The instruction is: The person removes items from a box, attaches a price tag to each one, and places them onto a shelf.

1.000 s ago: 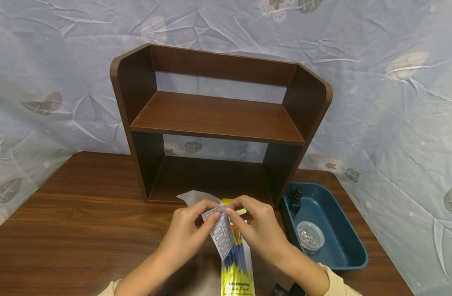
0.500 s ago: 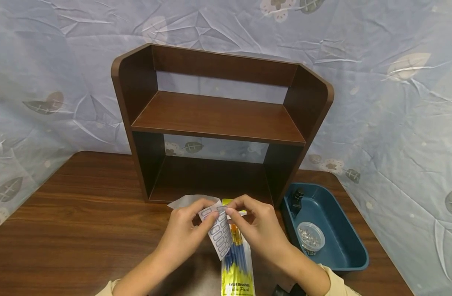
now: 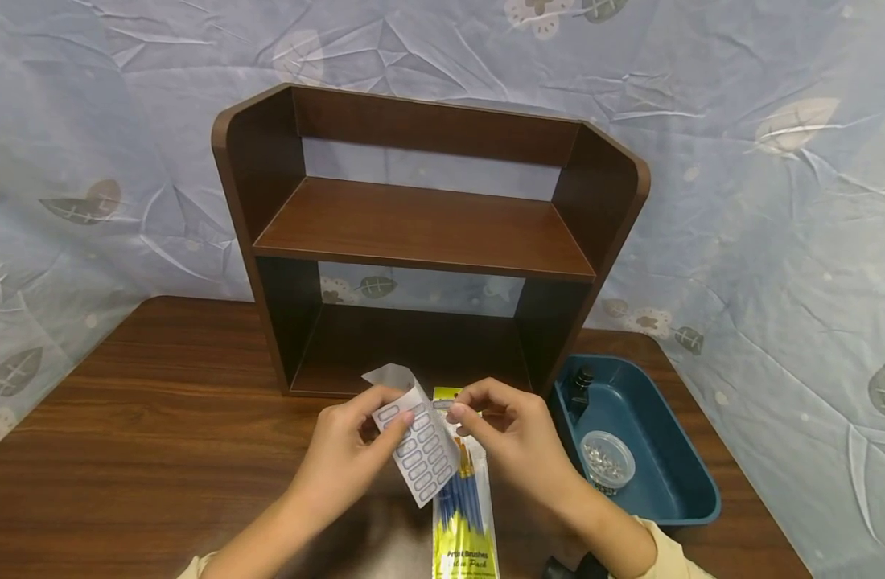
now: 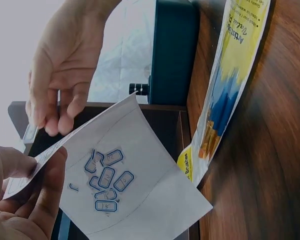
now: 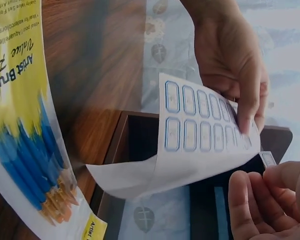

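My left hand (image 3: 348, 446) pinches a white sheet of blue-bordered label stickers (image 3: 419, 462) between thumb and fingers. The sheet bends, and its far end curls up. On its other side, seen in the left wrist view, several overlapping labels (image 4: 107, 177) show. To the right of the sheet, my right hand (image 3: 518, 438) pinches one small label sticker (image 5: 268, 159) at its fingertips, apart from the sheet. Below both hands a yellow and clear pack of artist brushes (image 3: 466, 555) with blue handles lies on the table, partly covered by the sheet.
A brown two-tier shelf (image 3: 428, 229) stands behind the hands. At the right, a blue tray (image 3: 674, 458) holds a small black bottle (image 3: 580, 390) and a round clear tub of small metal pieces (image 3: 607, 462). A black object (image 3: 576, 568) lies near my right forearm.
One label sticker has come off the sheet into my right fingertips. My left hand has moved slightly left with the sheet, opening a gap between the hands.
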`<state>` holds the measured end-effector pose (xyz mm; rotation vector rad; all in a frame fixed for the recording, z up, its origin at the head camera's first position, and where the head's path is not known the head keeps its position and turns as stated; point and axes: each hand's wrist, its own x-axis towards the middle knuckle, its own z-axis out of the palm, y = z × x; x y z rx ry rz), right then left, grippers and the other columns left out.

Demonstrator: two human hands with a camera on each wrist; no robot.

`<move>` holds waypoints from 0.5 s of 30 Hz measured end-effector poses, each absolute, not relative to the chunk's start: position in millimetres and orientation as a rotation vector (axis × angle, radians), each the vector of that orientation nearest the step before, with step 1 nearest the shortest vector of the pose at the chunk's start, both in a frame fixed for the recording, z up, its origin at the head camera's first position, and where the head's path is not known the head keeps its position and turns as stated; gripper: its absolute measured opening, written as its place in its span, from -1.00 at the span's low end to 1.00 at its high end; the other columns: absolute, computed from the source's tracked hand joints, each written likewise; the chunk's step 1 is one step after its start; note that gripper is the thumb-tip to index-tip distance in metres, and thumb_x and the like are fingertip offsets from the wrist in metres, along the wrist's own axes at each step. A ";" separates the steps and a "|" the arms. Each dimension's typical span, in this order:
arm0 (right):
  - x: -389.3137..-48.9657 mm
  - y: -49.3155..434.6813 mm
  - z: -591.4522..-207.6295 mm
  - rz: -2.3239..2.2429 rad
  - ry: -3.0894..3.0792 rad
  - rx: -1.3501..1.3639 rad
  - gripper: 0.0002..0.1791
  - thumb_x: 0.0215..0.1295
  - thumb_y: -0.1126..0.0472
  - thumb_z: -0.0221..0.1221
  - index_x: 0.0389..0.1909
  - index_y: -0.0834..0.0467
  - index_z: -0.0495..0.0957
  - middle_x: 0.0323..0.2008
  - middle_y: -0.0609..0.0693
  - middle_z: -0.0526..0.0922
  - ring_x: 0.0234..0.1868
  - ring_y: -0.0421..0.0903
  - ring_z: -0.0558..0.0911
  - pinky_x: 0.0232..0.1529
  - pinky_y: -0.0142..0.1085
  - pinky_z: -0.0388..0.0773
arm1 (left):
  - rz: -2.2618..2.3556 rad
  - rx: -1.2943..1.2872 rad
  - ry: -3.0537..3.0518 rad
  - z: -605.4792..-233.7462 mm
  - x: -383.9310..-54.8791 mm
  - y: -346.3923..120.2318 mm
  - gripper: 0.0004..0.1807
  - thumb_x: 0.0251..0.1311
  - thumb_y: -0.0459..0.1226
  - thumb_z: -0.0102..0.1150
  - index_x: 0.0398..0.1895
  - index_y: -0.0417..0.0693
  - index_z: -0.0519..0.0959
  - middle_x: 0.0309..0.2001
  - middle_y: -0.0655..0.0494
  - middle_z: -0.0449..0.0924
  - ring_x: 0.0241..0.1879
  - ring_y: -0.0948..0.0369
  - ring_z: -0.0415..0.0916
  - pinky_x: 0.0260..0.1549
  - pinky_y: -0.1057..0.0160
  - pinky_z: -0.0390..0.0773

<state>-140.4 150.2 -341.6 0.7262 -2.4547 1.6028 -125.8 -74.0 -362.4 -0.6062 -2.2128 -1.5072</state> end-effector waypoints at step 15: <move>-142.1 167.9 -349.3 1.658 -2.520 0.603 -0.87 0.45 0.17 0.32 -0.12 0.14 0.70 -0.20 -0.01 0.79 -0.29 -0.14 0.73 -0.14 -0.30 0.76 | -1.949 -0.474 -2.309 -365.3 -112.4 -125.8 -0.85 0.40 -0.39 0.27 -0.08 -0.33 0.63 -0.36 0.06 0.77 -0.47 0.31 0.71 -0.51 0.30 0.69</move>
